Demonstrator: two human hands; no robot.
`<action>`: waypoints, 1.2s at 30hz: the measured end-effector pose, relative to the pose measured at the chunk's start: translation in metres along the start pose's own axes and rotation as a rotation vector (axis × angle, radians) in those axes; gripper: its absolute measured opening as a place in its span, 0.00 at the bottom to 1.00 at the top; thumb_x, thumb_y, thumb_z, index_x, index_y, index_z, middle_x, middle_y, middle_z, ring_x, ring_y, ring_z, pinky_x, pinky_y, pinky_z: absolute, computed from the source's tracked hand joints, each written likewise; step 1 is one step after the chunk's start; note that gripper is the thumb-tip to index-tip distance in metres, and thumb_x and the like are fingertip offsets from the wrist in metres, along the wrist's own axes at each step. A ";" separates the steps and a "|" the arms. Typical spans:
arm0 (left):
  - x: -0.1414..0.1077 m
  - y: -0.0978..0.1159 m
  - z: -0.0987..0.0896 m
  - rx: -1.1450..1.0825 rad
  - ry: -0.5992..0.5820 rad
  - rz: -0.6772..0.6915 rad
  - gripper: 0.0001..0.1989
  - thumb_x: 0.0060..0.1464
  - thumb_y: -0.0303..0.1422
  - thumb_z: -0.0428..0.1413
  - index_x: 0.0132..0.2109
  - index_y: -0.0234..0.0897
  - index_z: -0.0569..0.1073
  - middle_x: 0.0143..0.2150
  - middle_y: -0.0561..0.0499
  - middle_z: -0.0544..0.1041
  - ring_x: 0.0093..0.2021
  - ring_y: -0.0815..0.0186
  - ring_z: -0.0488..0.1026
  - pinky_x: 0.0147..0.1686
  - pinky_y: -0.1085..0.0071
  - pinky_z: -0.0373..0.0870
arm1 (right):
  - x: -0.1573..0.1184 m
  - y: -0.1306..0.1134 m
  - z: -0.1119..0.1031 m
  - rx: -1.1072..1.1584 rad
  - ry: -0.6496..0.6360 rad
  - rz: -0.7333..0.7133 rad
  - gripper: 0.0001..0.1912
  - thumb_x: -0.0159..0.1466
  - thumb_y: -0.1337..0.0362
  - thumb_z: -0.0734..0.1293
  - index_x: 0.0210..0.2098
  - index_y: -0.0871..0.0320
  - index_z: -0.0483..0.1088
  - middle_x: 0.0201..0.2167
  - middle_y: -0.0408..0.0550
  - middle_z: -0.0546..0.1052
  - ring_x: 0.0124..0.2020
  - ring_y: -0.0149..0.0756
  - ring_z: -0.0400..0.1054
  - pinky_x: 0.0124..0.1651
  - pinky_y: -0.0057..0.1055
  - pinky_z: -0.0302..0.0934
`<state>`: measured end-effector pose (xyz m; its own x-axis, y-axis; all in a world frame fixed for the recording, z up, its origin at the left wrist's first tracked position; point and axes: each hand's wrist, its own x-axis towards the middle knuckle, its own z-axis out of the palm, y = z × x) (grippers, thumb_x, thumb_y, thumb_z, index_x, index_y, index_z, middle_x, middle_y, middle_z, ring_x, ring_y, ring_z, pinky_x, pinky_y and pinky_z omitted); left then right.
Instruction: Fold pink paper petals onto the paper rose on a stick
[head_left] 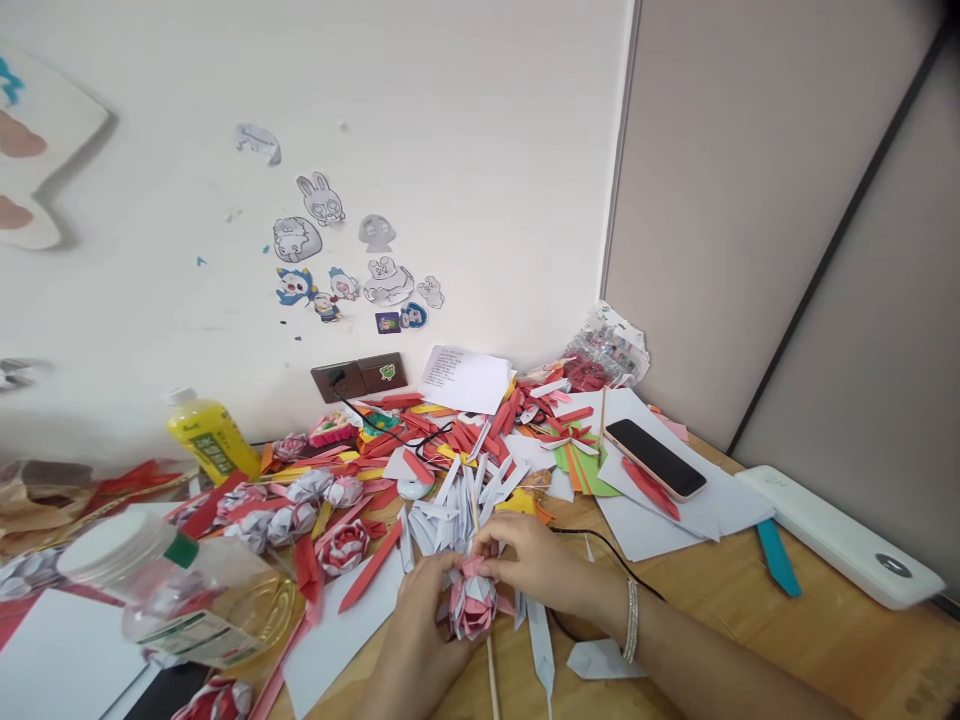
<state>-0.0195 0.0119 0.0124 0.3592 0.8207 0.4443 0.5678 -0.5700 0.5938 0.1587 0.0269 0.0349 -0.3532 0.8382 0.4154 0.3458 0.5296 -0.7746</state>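
Note:
A pink and white folded paper flower point(474, 606) is between my two hands near the table's front edge. My left hand point(424, 615) wraps round its left side, fingers closed on it. From the upper right, my right hand point(517, 560) pinches the flower's top edge, fingertips bent together; a beaded bracelet is on that wrist. A thin wooden stick point(492, 680) shows below the flower, and a similar length rises above it. Folded white paper strips point(435, 522) lie just behind my hands.
Red folded strips point(371, 566) and finished paper flowers point(343, 547) cover the table's left and middle. A plastic jar point(202, 600) and yellow bottle point(214, 437) stand left. At right lie a phone point(655, 458), white sheets point(637, 525), a teal strip point(777, 558) and a white device point(840, 535).

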 end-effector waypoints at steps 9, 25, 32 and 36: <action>0.000 -0.006 0.001 0.036 -0.022 -0.006 0.15 0.43 0.26 0.59 0.41 0.39 0.69 0.43 0.44 0.75 0.45 0.51 0.72 0.43 0.54 0.68 | 0.000 -0.001 0.008 -0.185 0.011 -0.102 0.10 0.59 0.79 0.65 0.29 0.58 0.69 0.29 0.42 0.69 0.35 0.34 0.63 0.39 0.28 0.57; -0.002 0.002 -0.003 0.054 -0.065 -0.035 0.13 0.47 0.31 0.59 0.42 0.40 0.70 0.40 0.45 0.78 0.41 0.52 0.74 0.40 0.55 0.70 | -0.004 -0.025 -0.001 -0.381 -0.060 -0.230 0.04 0.62 0.71 0.65 0.33 0.61 0.73 0.28 0.46 0.71 0.33 0.36 0.62 0.37 0.30 0.57; -0.003 -0.003 -0.004 -0.015 -0.066 -0.066 0.19 0.49 0.32 0.58 0.49 0.40 0.68 0.47 0.43 0.78 0.46 0.54 0.75 0.44 0.57 0.73 | -0.002 -0.013 0.006 0.150 0.098 0.111 0.08 0.59 0.74 0.65 0.30 0.57 0.76 0.28 0.43 0.72 0.33 0.33 0.66 0.36 0.26 0.60; -0.003 -0.011 -0.003 -0.011 -0.077 -0.061 0.19 0.52 0.34 0.55 0.52 0.38 0.67 0.48 0.41 0.78 0.47 0.55 0.75 0.44 0.60 0.74 | -0.002 -0.005 0.007 0.313 0.041 0.267 0.09 0.61 0.69 0.63 0.36 0.60 0.75 0.32 0.46 0.75 0.33 0.34 0.69 0.31 0.25 0.62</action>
<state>-0.0290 0.0153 0.0061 0.3809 0.8540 0.3543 0.5820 -0.5192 0.6258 0.1516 0.0216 0.0350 -0.2496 0.9487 0.1942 0.1374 0.2332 -0.9627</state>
